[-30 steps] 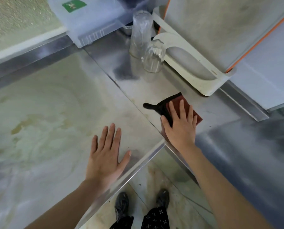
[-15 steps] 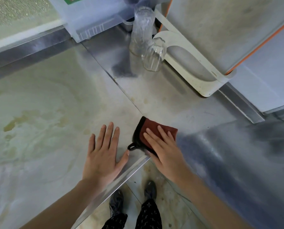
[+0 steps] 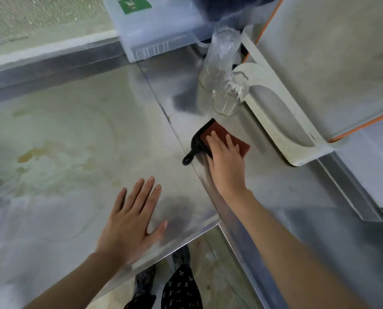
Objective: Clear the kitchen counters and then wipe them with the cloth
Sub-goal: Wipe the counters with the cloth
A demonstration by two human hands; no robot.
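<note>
The right hand (image 3: 227, 166) presses flat, fingers (image 3: 215, 139) straight, on the red-and-black cloth (image 3: 221, 139) at frame centre on the steel tabletop (image 3: 275, 186), just below two clear glasses (image 3: 228, 97). The left hand (image 3: 132, 221) rests open, fingers spread, at lower centre.

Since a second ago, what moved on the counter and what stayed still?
The right hand, pressing flat on the red cloth, slid it back to the near corner of the counter, then away again toward the glasses. The left hand stayed flat on the counter; the glasses and white tray did not move.
</note>
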